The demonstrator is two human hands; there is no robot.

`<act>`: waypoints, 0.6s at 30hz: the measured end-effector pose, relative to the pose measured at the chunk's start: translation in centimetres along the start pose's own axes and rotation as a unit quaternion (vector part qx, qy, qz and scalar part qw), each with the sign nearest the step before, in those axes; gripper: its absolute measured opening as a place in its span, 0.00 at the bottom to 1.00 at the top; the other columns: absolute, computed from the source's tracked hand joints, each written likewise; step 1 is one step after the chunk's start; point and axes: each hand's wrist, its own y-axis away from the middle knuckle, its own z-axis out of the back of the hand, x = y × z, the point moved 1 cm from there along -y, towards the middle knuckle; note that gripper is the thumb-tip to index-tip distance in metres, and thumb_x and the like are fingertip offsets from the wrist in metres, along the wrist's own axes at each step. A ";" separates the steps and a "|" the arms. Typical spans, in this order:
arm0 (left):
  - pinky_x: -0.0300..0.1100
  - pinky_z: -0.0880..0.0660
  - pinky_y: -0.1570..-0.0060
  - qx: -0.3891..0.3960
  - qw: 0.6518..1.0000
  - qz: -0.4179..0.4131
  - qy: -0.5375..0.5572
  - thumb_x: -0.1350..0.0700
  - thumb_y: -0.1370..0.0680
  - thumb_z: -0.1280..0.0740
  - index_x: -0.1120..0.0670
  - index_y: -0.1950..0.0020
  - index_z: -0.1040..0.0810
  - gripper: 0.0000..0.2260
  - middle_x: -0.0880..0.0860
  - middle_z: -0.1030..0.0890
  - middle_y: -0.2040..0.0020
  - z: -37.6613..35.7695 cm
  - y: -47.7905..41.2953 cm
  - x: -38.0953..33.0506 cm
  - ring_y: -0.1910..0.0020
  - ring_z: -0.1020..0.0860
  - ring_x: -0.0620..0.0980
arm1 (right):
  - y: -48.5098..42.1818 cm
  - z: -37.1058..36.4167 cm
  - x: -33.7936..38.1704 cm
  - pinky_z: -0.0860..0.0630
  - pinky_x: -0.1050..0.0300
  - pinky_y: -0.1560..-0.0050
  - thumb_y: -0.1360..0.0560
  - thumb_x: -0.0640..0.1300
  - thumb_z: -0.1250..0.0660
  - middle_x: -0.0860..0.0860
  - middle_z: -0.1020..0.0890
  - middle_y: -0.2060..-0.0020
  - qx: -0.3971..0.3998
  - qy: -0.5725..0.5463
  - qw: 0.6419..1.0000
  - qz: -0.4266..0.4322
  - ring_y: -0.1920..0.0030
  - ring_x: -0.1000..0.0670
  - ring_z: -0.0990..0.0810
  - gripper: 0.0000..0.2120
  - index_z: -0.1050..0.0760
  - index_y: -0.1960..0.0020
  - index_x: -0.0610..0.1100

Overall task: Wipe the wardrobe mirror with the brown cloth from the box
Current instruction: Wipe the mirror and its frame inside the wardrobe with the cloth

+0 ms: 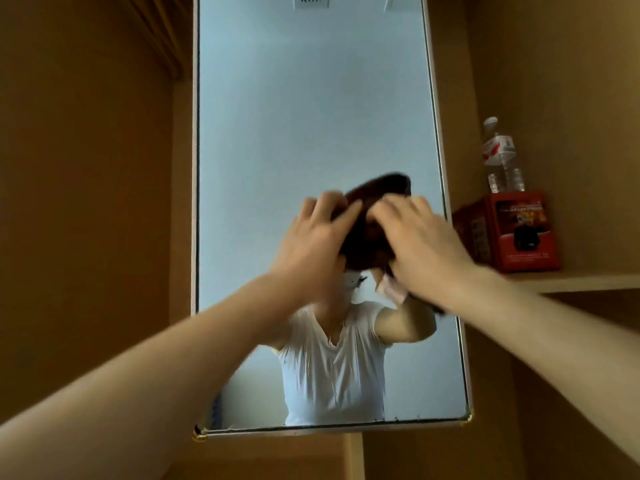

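I am looking up at the wardrobe mirror [311,116], and both hands are working at mid-height on the glass. The brown cloth [369,233] is bunched between them and lying against the mirror, its top edge sticking out above the fingers. The left hand [317,239] is holding the cloth's left side with its fingers bent and their tips digging into the fabric. The right hand [420,237] is gripping the right side, its fingers curling over the cloth. Both hands are smeared by motion blur, so I am not making out single fingertips cleanly.

The mirror is giving back the wearer's white T-shirt [332,372] below the cloth and a ceiling vent [310,0] at the very top. Its lower corners are showing chipped yellowish edging.

To the right, a wooden shelf [588,281] is carrying a red carton [519,233] with a printed front. The carton is sitting closed, so I cannot tell what is inside it. A clear plastic water bottle [502,157] with a white cap and a red-and-white label is standing upright on top of the carton. Its body is looking transparent throughout, and I cannot tell how full it is. Brown wardrobe panels [86,202] are flanking the mirror on both sides.
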 end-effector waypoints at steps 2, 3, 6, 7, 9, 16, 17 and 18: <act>0.50 0.25 0.49 -0.006 1.000 -0.009 0.017 0.58 0.34 0.39 0.59 0.30 0.29 0.30 0.60 0.28 0.39 -1.2 4.3 -0.3 0.46 0.31 0.60 | 3.4 -1.6 1.4 0.25 0.43 0.54 0.43 0.37 0.25 0.44 0.28 0.41 0.013 0.018 0.999 0.037 0.42 0.38 0.29 0.31 0.30 0.42 0.44; 0.49 0.26 0.48 -0.001 1.000 -0.013 0.022 0.56 0.33 0.40 0.59 0.30 0.29 0.29 0.60 0.28 0.39 -1.5 6.0 -0.6 0.45 0.31 0.59 | 4.6 -2.1 1.9 0.23 0.43 0.56 0.46 0.37 0.23 0.42 0.26 0.43 0.025 0.018 0.998 0.045 0.44 0.37 0.26 0.32 0.29 0.44 0.43; 0.50 0.25 0.47 0.025 0.999 -0.034 0.030 0.56 0.30 0.41 0.60 0.30 0.29 0.28 0.60 0.28 0.38 -1.5 7.9 -0.6 0.44 0.30 0.59 | 5.5 -1.9 2.8 0.24 0.46 0.51 0.38 0.37 0.26 0.42 0.30 0.40 0.057 0.021 0.995 0.081 0.41 0.39 0.30 0.29 0.32 0.39 0.44; 0.51 0.24 0.49 0.030 0.998 -0.044 0.027 0.56 0.31 0.41 0.61 0.31 0.29 0.28 0.61 0.28 0.39 -1.3 7.3 -0.2 0.46 0.29 0.61 | 4.9 -1.5 2.5 0.27 0.48 0.48 0.33 0.37 0.31 0.44 0.34 0.38 0.055 0.013 0.994 0.090 0.38 0.41 0.33 0.28 0.36 0.36 0.46; 0.52 0.23 0.52 0.028 0.999 -0.040 0.006 0.57 0.33 0.39 0.61 0.31 0.29 0.29 0.62 0.27 0.40 -0.5 4.7 0.7 0.48 0.29 0.63 | 2.0 -0.3 1.6 0.30 0.50 0.48 0.30 0.36 0.36 0.47 0.38 0.37 0.046 0.013 0.996 0.075 0.37 0.43 0.37 0.27 0.40 0.35 0.48; 0.45 0.33 0.43 0.002 0.996 0.080 -0.042 0.66 0.31 0.40 0.52 0.26 0.36 0.32 0.55 0.36 0.31 3.9 -5.3 3.3 0.39 0.37 0.59 | -8.3 2.3 1.5 0.32 0.45 0.48 0.30 0.34 0.34 0.43 0.34 0.37 0.002 -0.022 0.999 -0.041 0.37 0.40 0.36 0.28 0.40 0.33 0.45; 0.46 0.33 0.42 0.002 0.996 0.081 -0.034 0.66 0.31 0.40 0.53 0.26 0.36 0.32 0.56 0.36 0.31 3.8 -4.9 3.3 0.38 0.36 0.59 | -8.0 2.3 1.9 0.32 0.44 0.47 0.30 0.34 0.34 0.43 0.34 0.36 -0.001 -0.018 0.999 -0.042 0.37 0.40 0.36 0.29 0.40 0.33 0.45; 0.48 0.32 0.40 0.003 0.997 0.077 -0.028 0.66 0.32 0.39 0.54 0.26 0.36 0.33 0.57 0.35 0.31 3.4 -3.9 3.2 0.39 0.36 0.60 | -7.1 2.1 2.1 0.32 0.44 0.47 0.31 0.35 0.33 0.43 0.34 0.37 -0.005 -0.011 0.999 -0.039 0.37 0.40 0.36 0.29 0.40 0.34 0.45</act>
